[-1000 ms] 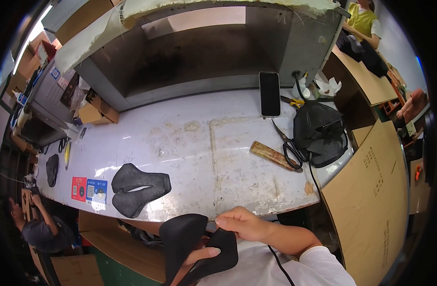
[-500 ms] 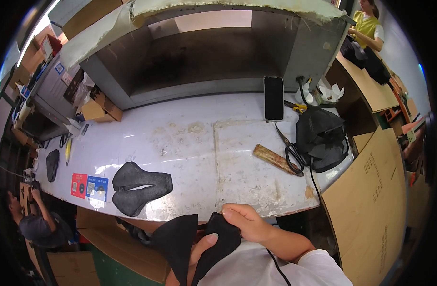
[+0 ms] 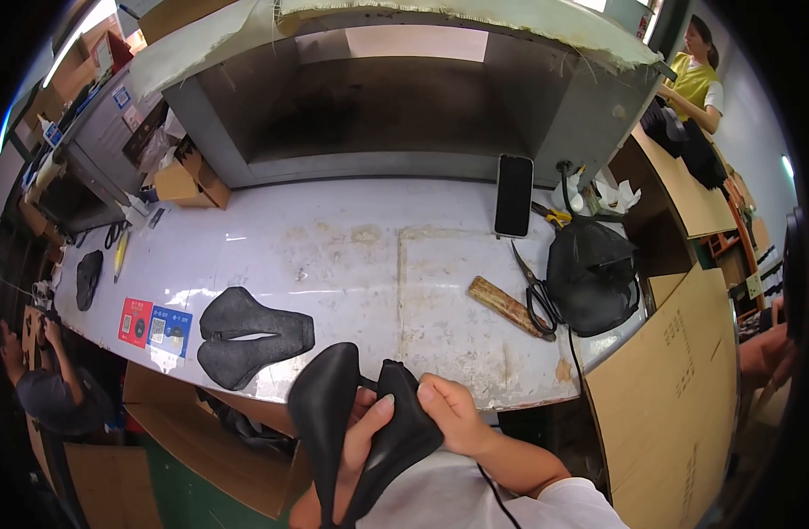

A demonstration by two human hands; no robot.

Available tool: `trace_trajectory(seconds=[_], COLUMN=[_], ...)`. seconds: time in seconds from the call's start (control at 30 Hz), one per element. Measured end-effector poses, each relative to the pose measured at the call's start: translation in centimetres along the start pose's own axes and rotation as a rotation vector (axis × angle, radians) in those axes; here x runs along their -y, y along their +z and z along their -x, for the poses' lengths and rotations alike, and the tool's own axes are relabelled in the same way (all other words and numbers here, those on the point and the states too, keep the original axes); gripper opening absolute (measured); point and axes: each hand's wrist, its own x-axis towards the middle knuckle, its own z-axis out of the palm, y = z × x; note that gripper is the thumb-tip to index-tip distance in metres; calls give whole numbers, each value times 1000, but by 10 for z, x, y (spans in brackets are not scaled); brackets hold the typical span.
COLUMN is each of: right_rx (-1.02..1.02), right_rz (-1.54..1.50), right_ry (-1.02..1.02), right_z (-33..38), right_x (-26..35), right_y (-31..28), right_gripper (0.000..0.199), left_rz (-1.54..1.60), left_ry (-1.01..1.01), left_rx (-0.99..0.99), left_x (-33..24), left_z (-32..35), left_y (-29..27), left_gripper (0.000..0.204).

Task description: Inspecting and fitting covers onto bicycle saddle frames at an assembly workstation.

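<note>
Both your hands are clamped on a black moulded saddle-shaped cover (image 3: 356,432), held at the lower edge of the view, just in front of the near edge of the white scuffed counter (image 3: 334,256) and off its surface. Your left hand (image 3: 356,450) grips it from below, thumb lying over the split between its two lobes. Your right hand (image 3: 448,414) wraps the right lobe from the side, fingers curled over its edge. The cover is tilted, nose end pointing down toward your torso.

On the counter, just left of what you hold: a second black saddle-shaped cover (image 3: 250,335), lying flat near the front edge. Beside that, further left, a red card (image 3: 135,322) and a blue card (image 3: 168,328), touching each other. A small black oval piece (image 3: 88,278) sits near the left end of the counter.

Right side of the counter: a wooden-handled tool (image 3: 507,306) lying at a slant, black-handled scissors (image 3: 535,295) just beside it, a black bag (image 3: 592,275) at the right end. A black phone (image 3: 514,196) lies flat at the back, by the grey metal hood (image 3: 395,97).

Another person in a yellow top (image 3: 693,84) stands at a bench on the far right. Someone else crouches at lower left (image 3: 47,388).
</note>
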Motion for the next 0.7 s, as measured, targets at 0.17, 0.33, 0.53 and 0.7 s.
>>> trace_trajectory(seconds=[0.17,0.33,0.53,0.7], right_rx=[134,75,-211,-230], right_rz=[-596,79,-64,-576], right_ry=[256,-34,-149,-6], right_z=[3,5,2,-8], right_x=[-24,-4,-19,-2], right_y=[-15,3,13,12], right_gripper=[33,49,29,27], left_rz=[141,24,-106,-65], left_ry=[71,88,163,508], left_rx=[-78,-133,-208,82], left_x=[0,8,5,55], left_z=[2,-5,-4,-40], left_y=[4,6,17,-19], left_gripper=[21,27,29,30])
